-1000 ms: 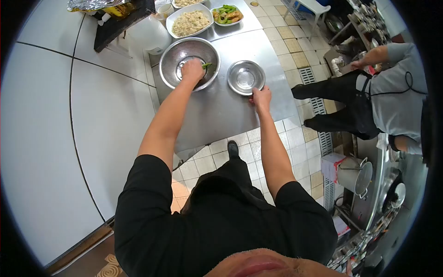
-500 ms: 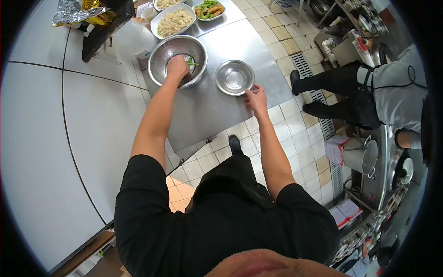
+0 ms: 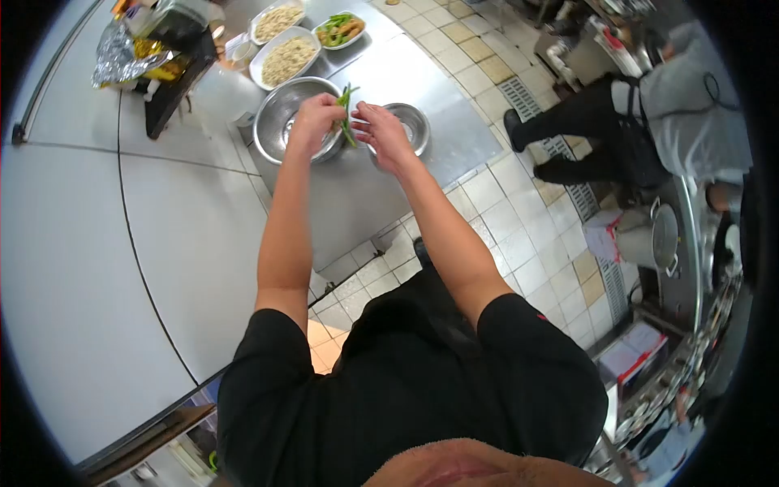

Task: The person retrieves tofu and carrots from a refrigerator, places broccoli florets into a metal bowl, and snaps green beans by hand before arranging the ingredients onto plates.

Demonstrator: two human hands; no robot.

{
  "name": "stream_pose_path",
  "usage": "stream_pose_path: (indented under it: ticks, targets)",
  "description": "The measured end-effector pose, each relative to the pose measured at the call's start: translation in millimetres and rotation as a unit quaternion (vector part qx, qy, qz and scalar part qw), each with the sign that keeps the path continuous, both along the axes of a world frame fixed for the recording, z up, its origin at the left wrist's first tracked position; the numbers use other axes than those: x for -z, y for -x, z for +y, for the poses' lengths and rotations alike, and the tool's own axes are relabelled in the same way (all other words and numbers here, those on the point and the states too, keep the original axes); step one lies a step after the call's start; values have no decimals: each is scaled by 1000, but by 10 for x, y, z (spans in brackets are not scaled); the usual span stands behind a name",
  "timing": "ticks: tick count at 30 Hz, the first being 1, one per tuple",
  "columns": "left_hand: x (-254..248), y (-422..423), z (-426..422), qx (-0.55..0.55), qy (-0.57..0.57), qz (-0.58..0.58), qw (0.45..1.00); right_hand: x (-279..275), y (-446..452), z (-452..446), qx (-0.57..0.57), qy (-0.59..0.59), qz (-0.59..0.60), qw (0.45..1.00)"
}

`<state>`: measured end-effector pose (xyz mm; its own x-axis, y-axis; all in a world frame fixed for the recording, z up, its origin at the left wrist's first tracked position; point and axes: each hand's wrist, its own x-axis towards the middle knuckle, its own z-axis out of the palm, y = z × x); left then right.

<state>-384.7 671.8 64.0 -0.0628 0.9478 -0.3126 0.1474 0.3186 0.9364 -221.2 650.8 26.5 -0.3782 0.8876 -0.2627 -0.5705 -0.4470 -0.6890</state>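
Long green vegetable pieces (image 3: pixel 347 114) stick out of my left hand (image 3: pixel 315 123), whose fingers are closed around them. That hand is above the right side of a large metal bowl (image 3: pixel 272 118), and its palm hides part of the bowl. My right hand (image 3: pixel 385 140) is beside the greens with its fingers apart, over the left part of a smaller metal bowl (image 3: pixel 417 128). Whether its fingertips touch the greens I cannot tell. Both bowls stand side by side on a steel table (image 3: pixel 324 207).
Behind the large bowl are two white dishes of pale grain-like food (image 3: pixel 289 62) and a white dish of green and orange food (image 3: pixel 339 32). Left of it stands a translucent container (image 3: pixel 223 91). A person in dark trousers (image 3: pixel 580 114) stands to the right, near a large pot (image 3: pixel 661 231).
My left hand has lifted out of the large bowl with green pieces in it. My right hand has let go of the small bowl's rim and moved left, beside the greens.
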Motion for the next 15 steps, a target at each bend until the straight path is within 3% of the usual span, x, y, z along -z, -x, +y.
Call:
stream_pose_path:
  ticks: [2, 5, 10, 15]
  targets:
    - [57, -363, -159, 15, 38, -63, 997, 87, -72, -27, 12, 27, 74, 997]
    - [292, -778, -374, 71, 33, -19, 997, 303, -394, -310, 87, 18, 63, 994]
    - [494, -1458, -850, 104, 48, -142, 983, 438, -1067, -1007, 197, 56, 43, 978]
    - [512, -2117, -1594, 258, 37, -98, 960, 350, -1667, -2100, 325, 53, 13, 944]
